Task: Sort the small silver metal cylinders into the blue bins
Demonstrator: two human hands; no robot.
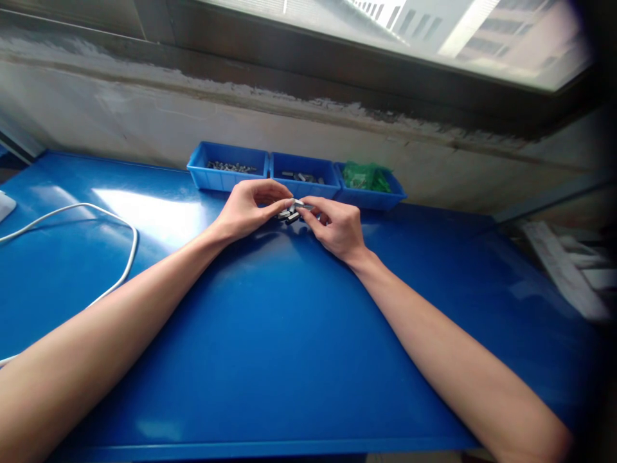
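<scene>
Both hands meet in front of the middle blue bin, each closed in a pinch. My left hand (251, 207) holds a small metal part (295, 204) between thumb and fingers. My right hand (337, 225) grips the same part from the other side. Just below the fingertips lie several small dark and silver pieces (291, 218), partly hidden by the hands. The exact shape of the held part is too small to tell.
Three blue bins stand along the wall: the left one (196, 168) with small metal pieces, the middle one (308, 188) with metal parts, the right one (371, 198) with green bags. A white cable (134, 241) curves over the blue table (270, 360) at left.
</scene>
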